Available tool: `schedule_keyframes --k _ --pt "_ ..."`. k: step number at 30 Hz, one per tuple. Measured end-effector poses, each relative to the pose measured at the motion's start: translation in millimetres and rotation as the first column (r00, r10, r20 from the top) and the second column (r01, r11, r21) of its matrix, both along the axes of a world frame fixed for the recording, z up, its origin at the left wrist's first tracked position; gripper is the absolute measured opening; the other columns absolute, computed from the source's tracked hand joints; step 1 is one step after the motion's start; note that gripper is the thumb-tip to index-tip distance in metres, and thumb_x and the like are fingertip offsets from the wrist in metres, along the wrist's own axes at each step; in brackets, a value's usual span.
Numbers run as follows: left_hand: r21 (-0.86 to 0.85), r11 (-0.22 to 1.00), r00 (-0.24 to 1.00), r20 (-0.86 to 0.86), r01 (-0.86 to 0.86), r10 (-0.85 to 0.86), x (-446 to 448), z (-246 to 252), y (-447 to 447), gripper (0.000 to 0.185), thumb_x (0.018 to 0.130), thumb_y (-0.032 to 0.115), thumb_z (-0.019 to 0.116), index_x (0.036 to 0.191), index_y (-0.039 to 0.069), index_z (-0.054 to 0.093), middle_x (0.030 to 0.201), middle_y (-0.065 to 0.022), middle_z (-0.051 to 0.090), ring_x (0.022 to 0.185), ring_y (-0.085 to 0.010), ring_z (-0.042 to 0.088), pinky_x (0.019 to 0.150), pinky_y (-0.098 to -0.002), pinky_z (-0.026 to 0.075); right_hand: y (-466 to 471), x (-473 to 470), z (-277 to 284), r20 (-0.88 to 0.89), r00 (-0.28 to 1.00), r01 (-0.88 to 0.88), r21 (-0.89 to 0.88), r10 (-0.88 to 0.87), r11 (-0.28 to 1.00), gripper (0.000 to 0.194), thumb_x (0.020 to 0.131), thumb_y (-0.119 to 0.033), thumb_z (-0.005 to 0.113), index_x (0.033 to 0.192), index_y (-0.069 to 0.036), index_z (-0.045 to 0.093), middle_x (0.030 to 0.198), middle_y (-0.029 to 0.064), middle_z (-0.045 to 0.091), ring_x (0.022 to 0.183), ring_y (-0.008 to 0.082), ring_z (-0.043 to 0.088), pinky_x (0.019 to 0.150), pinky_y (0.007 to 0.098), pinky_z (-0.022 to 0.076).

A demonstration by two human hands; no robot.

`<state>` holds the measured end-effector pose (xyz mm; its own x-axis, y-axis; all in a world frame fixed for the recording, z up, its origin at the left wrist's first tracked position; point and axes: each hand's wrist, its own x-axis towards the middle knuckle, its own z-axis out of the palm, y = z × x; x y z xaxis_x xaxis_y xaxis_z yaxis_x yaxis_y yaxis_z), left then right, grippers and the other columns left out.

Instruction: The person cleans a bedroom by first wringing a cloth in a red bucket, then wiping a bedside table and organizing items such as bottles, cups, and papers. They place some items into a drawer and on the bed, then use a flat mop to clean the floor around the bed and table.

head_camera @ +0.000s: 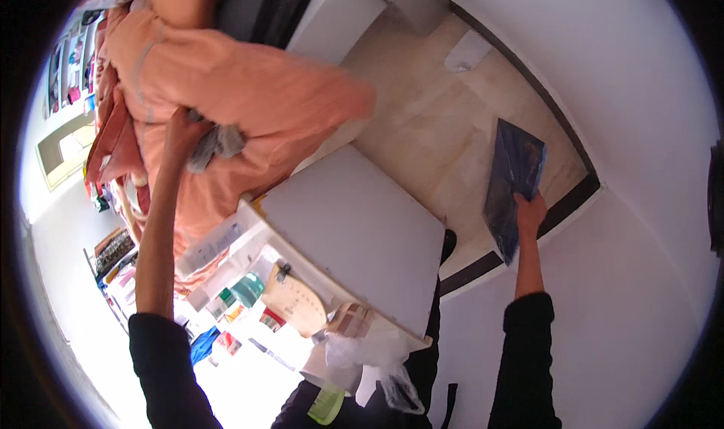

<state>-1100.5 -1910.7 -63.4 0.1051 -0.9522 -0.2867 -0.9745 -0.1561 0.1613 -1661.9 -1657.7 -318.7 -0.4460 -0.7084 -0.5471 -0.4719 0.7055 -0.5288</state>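
My left hand (189,132) is closed around a bunched grey cloth (218,148). It rests against a large heap of orange fabric (237,84), which looks like bedding, and part of the cloth is hidden by my fingers. On the other side, my right hand (530,213) grips the lower right edge of a flat, dark blue sheet-like item (512,171). Its surface is shiny, like plastic film, and it hangs tilted above the floor near the wall corner. I cannot tell what it is exactly.
Between my arms stands a white cabinet (362,225). Along its left side are a tan perforated board (294,302), a green tape roll (247,289), a clear plastic bag (367,350) and a light green comb (327,404). A white object (467,51) lies on the beige floor (418,106) by the wall.
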Motion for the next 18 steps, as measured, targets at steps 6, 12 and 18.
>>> schedule_keyframes --k 6,12,18 --pt "-0.004 1.0 0.998 -0.059 -0.023 0.023 2.5 -8.0 0.7 0.058 0.057 0.021 0.072 0.109 0.001 0.056 0.095 -0.0217 0.064 0.091 -0.0348 0.062 0.076 -0.04 0.049 65.2 -6.8 110.4 0.019 0.989 0.151 -0.113 -0.149 0.982 0.037 0.076 -0.018 0.066 0.103 0.008 0.058 0.094 0.0202 0.064 0.087 0.0302 0.061 0.08 0.0348 0.0449" --pt "-0.212 0.966 0.981 -0.089 0.152 -0.173 15.5 -20.7 -0.7 0.066 0.055 0.024 0.074 0.115 0.005 0.053 0.101 -0.019 0.063 0.096 -0.0357 0.06 0.08 -0.0426 0.048 133.6 21.9 257.3 0.022 0.932 0.362 -0.138 -0.362 0.922 0.035 0.079 -0.019 0.066 0.098 0.009 0.06 0.094 0.0167 0.064 0.086 0.0237 0.059 0.078 0.0339 0.0451" --pt "-0.203 0.972 0.972 -0.176 0.119 -0.156 -5.7 58.9 24.0 0.056 0.062 0.027 0.076 0.108 0.002 0.057 0.091 -0.0183 0.065 0.083 -0.0301 0.064 0.073 -0.0367 0.051 209.4 87.4 391.6 0.016 0.823 0.548 -0.28 -0.567 0.788 0.032 0.08 -0.013 0.066 0.098 0.013 0.059 0.094 0.0182 0.064 0.083 0.0228 0.06 0.073 0.0321 0.0478"
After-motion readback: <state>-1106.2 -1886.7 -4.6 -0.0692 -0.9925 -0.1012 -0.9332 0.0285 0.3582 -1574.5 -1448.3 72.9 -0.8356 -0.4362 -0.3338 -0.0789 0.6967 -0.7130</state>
